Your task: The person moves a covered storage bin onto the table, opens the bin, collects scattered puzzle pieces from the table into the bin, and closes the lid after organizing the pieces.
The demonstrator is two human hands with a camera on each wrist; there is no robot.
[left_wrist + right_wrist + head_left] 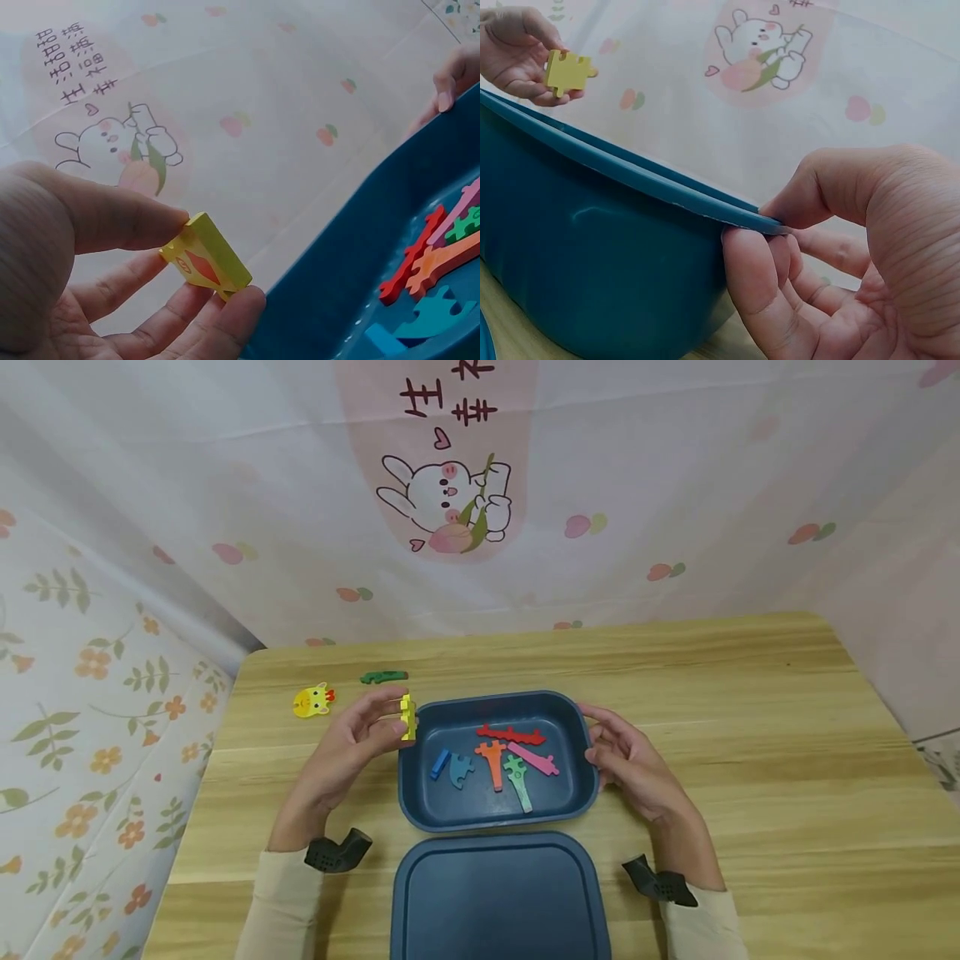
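My left hand [345,747] pinches a yellow puzzle piece [206,259] between thumb and fingers, beside the left rim of a dark blue box [465,806]. An orange-red diamond mark and a small number show on one face of the piece. At the box's right end, my right hand [633,764] grips the rim between thumb and fingers. Inside the box lie a red piece [512,736], an orange piece [492,762], a pink piece [534,758], a green piece [519,785], a teal piece [461,770] and a small blue piece [439,764].
A yellow giraffe-head piece [312,701] and a dark green piece [384,677] lie on the wooden table [750,760], behind and left of the box. In front of the box is a flat dark blue lid [500,897]. A printed cloth [637,485] hangs behind the table.
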